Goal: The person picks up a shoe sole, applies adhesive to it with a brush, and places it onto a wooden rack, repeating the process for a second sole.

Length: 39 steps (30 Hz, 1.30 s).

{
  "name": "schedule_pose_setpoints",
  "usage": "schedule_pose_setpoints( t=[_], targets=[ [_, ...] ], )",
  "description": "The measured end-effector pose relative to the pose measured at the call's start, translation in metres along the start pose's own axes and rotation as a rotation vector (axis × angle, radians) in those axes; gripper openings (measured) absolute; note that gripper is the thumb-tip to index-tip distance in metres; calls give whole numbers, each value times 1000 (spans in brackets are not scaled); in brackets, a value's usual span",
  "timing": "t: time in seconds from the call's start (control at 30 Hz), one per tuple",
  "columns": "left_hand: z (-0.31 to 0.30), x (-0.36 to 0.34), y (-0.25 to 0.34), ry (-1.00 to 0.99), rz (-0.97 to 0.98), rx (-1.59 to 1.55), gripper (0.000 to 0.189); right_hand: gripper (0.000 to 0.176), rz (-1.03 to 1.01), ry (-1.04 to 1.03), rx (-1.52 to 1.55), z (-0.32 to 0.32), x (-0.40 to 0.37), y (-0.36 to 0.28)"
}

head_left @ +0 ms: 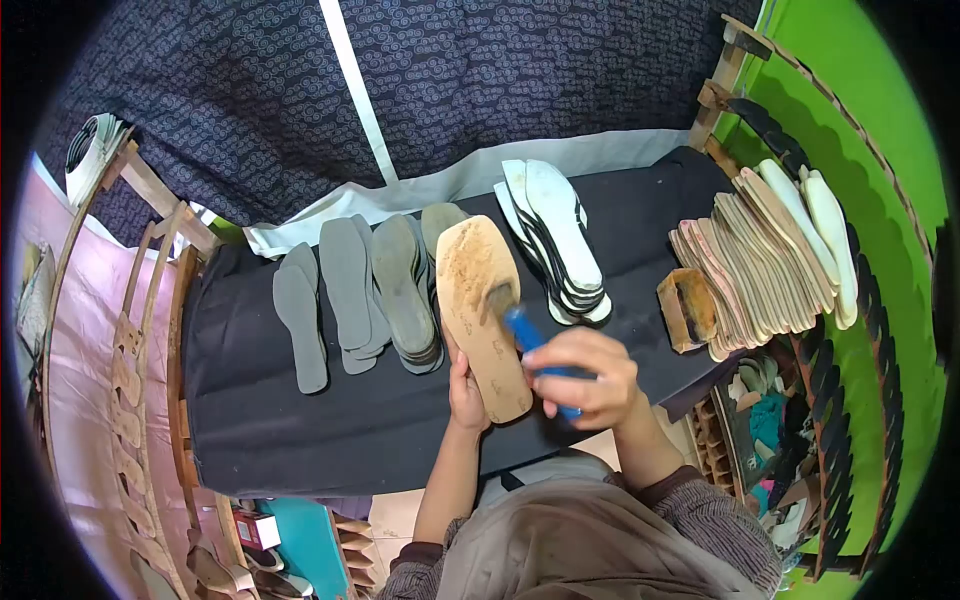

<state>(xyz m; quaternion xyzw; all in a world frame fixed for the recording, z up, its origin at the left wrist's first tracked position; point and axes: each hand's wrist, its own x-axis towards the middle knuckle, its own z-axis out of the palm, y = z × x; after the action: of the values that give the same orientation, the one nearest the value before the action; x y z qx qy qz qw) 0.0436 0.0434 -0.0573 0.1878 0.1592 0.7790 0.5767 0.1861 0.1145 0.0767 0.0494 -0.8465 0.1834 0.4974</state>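
My left hand [467,393] is closed around the lower edge of a tan shoe insole [485,355], held up above the dark-covered table. Darker, wet-looking patches mark the insole's wide end. In my right hand [588,375] is a brush with a blue handle [530,335], its bristles [500,297] against the right side of that wide end. The hand and brush are slightly blurred. Behind the insole lie overlapping grey insoles [404,280], partly hidden by it. A pile of white and black insoles [565,230] sits just beyond my right hand.
More grey insoles [300,325] lie at the left of the black cloth [240,420]. On the right are an open box with a brown-stained inside [690,308] and a long row of tan insoles [755,265]. Wooden racks [130,400] flank the table; a dark patterned curtain [250,90] hangs behind.
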Motion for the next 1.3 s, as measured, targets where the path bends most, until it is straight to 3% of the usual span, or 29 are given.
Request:
schedule_pose_setpoints(
  t=[0.03, 0.1, 0.17, 0.2, 0.23, 0.3, 0.37, 0.43, 0.47, 0.53, 0.57, 0.63, 0.67, 0.77, 0.8, 0.9, 0.93, 0.97, 1.0, 1.03, 1.07, 1.1, 1.17, 1.23, 1.3],
  targets=[
    [4, 1, -2, 230, 41, -15, 53, 18, -20, -57, 102, 0, -2, -3],
    [6, -1, 3, 122, 63, 67, 54, 17, -8, -91, 183, 0, -3, -3],
    [2, -5, 5, -23, -36, -289, 53, 17, 29, 29, 113, -3, -1, 2],
    [4, -4, 8, -117, -9, -35, 52, 17, 45, 40, -40, -5, 2, 0],
    [0, -3, 5, -117, -8, -35, 52, 17, 44, 40, -40, -5, 1, -1],
    [-1, 2, 0, 230, 80, 119, 58, 18, 11, -72, 93, -2, -2, -5],
    [13, -1, 11, -61, 0, 57, 60, 27, -10, -142, 266, 5, -5, -11],
    [16, -1, 11, -52, 59, 119, 60, 27, 22, -96, 272, 5, -8, -7],
    [20, 0, 10, -50, 58, 119, 60, 22, 2, -44, 128, 5, -5, -5],
    [27, 3, 6, 338, 136, -222, 53, 19, -13, -18, -88, 3, -1, -3],
    [24, 2, 6, 338, 137, -220, 53, 19, -15, -16, -87, 2, -1, -6],
    [13, 1, 9, -13, 38, 119, 52, 26, 38, -177, 195, 1, -4, -11],
    [9, 0, 12, -126, 8, 65, 51, 24, 35, -193, 278, 3, -5, -11],
    [-3, 1, 8, -22, 36, 181, 52, 23, 32, -46, 150, 10, -2, -9],
    [9, 0, 4, 95, 103, 200, 54, 23, -46, -16, 31, 10, 4, -5],
    [18, -2, 5, 76, 132, 240, 55, 22, -81, -84, 24, 15, 4, -1],
    [-5, 0, 3, -97, 63, 161, 59, 22, -82, -83, 26, 17, 5, -1],
    [-32, 3, -8, -96, 64, 161, 59, 23, -107, -76, 2, 19, 6, -2],
    [-60, 5, -21, -134, 42, -331, 61, 23, -132, -70, -21, 21, 7, -2],
    [-32, 9, -10, -168, 18, -824, 63, 23, -131, -71, -20, 23, 9, -1],
    [1, -13, 1, 40, 142, 144, 57, 22, -124, -56, -20, 24, 11, 1],
    [-19, -8, -6, 41, 142, 144, 57, 22, -118, -40, -21, 24, 13, 3],
    [-77, 6, -24, -54, -25, -630, 66, 23, -144, -47, -38, 24, 14, 3],
    [-13, 3, -6, -144, 20, -678, 66, 24, -143, -101, 20, 23, 7, 1],
    [14, 2, 7, -50, 187, 216, 64, 24, -73, -172, 122, 16, 4, -7]
  ],
)
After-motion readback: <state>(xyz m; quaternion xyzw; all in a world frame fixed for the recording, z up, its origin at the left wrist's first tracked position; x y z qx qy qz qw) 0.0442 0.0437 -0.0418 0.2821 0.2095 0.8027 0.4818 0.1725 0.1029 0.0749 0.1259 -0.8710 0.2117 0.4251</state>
